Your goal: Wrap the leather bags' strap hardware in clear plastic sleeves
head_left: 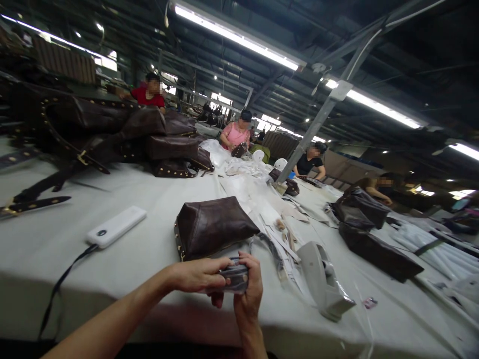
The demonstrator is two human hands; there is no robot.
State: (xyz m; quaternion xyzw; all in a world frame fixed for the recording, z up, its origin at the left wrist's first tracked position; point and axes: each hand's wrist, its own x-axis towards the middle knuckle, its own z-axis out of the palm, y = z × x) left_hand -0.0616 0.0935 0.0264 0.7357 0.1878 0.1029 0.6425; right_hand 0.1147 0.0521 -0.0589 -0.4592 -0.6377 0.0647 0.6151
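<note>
Both my hands meet at the near edge of the white table (149,234). My left hand (200,276) and my right hand (249,294) are closed together on a small dark piece wrapped in clear plastic (235,278); I cannot make out what it is. Just beyond them lies a dark brown leather bag (211,225) with gold studs along its edge. A white tape dispenser (324,279) stands to the right of my right hand.
A white power bank (116,227) with a black cable lies at left. A heap of brown studded bags (112,134) fills the far left. White papers (262,199) run down the middle, more dark bags (374,249) at right. Several people sit along the far side.
</note>
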